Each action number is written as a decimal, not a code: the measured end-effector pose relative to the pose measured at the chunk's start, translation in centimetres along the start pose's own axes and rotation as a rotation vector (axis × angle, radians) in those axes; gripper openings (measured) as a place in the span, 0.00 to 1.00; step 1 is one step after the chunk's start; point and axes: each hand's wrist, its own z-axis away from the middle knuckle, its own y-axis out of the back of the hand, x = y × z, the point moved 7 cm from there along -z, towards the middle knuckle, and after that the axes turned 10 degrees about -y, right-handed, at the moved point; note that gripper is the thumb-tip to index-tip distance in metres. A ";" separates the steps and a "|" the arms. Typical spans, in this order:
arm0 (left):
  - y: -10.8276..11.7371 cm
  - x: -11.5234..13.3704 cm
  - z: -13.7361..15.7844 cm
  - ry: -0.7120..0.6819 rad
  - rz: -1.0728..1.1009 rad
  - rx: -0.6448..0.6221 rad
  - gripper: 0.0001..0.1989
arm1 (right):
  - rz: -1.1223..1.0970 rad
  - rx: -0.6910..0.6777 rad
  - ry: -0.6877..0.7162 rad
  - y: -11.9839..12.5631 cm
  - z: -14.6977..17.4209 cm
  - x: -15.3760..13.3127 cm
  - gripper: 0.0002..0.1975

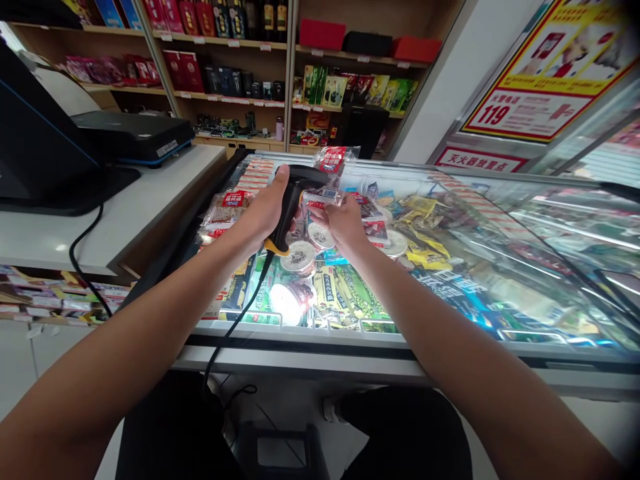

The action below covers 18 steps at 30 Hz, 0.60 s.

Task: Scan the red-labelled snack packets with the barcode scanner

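My left hand [275, 203] is wrapped round the grip of a black and yellow barcode scanner [287, 220], whose cord runs down over the freezer's front edge. Just to the right, my right hand [343, 219] pinches a clear snack packet with a red label [320, 199]. A printed barcode on that packet faces up, close to the scanner's head. Beyond them stands another clear packet with a red label [333, 160]; whether it belongs to the held one I cannot tell. More red-labelled packets [230, 205] lie on the glass left of my left hand, and others [367, 210] lie behind my right hand.
Under the glass top of the chest freezer [345, 363] are tubs [299, 257] and bagged ice treats [345, 290]. A white counter [165, 200] at left bears a black scale-like device [135, 137] and a monitor [40, 133]. Stocked shelves [225, 43] line the back.
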 end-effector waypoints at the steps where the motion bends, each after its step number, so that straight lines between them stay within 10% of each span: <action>1: -0.1 0.0 0.0 -0.008 0.012 -0.011 0.43 | 0.013 0.018 0.009 0.1 0.0 -0.1 0.14; 18: -1.0 0.8 0.9 0.008 0.001 -0.092 0.41 | 0.094 0.016 0.026 0.2 0.0 -0.4 0.14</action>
